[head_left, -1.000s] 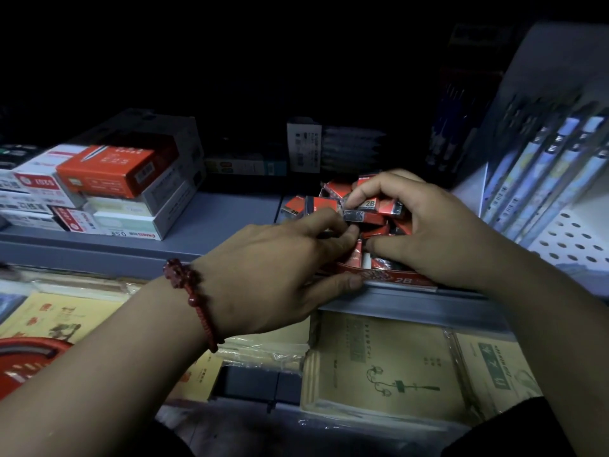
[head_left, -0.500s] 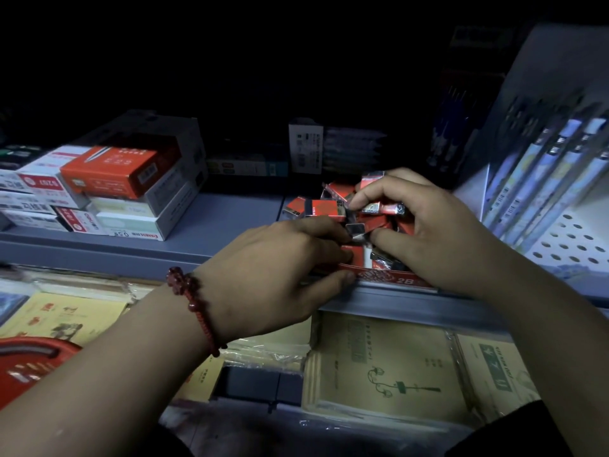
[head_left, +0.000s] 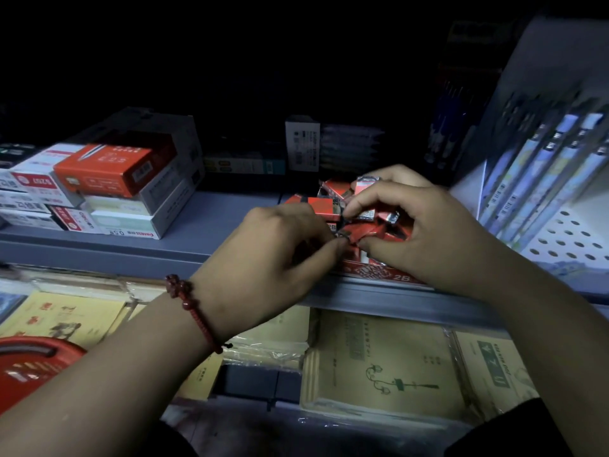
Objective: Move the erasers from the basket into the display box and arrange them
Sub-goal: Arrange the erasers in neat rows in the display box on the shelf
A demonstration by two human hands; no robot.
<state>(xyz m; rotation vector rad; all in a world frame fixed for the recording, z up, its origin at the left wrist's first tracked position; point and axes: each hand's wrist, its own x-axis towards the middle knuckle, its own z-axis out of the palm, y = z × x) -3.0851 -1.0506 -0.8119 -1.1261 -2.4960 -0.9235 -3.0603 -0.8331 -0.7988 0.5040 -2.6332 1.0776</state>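
A red display box (head_left: 384, 274) marked 2B stands at the front edge of a grey shelf and holds several red-wrapped erasers (head_left: 324, 205) lying at odd angles. Both hands are over the box. My left hand (head_left: 267, 258), with a red bead bracelet on the wrist, pinches a red eraser (head_left: 361, 233) at its near end. My right hand (head_left: 425, 225) curls over the pile from the right, with its index finger and thumb closed on the erasers there. The red basket's rim (head_left: 36, 357) shows at the lower left.
Stacked red and white stationery boxes (head_left: 108, 179) fill the left of the grey shelf (head_left: 211, 222). Pens in a slanted rack (head_left: 540, 179) stand at the right. Wrapped notebooks (head_left: 382, 361) lie on the shelf below. The back of the shelf is dark.
My left hand's fingers have drawn in from flat against the box front to a pinch on one eraser. My right hand has shifted slightly over the pile.
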